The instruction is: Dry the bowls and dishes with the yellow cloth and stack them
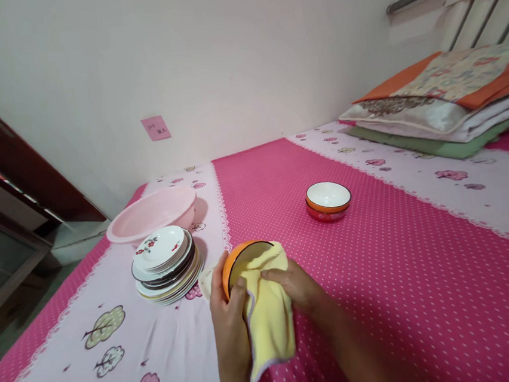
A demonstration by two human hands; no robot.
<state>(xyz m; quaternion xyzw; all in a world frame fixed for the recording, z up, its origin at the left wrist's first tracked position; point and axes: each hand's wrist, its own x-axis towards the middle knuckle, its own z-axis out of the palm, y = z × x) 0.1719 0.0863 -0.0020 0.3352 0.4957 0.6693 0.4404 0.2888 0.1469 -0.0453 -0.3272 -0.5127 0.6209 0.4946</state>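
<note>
My left hand [227, 314] grips an orange bowl [238, 261] by its rim, tilted on its side over the bed. My right hand [296, 285] presses a yellow cloth [269, 316] against the bowl's inside, and the cloth hangs down below both hands. Both hands are closed. A stack of two bowls [328, 200], orange on red with a white inside, sits farther out on the pink dotted sheet [400, 261]. A stack of plates [166, 264] with a flowered one on top lies to the left of my hands.
A pink plastic basin [153, 213] stands behind the plates near the wall. Folded blankets and a pillow [444, 100] are piled at the far right by the bed's headboard. A dark wooden cabinet [3, 197] stands left of the bed.
</note>
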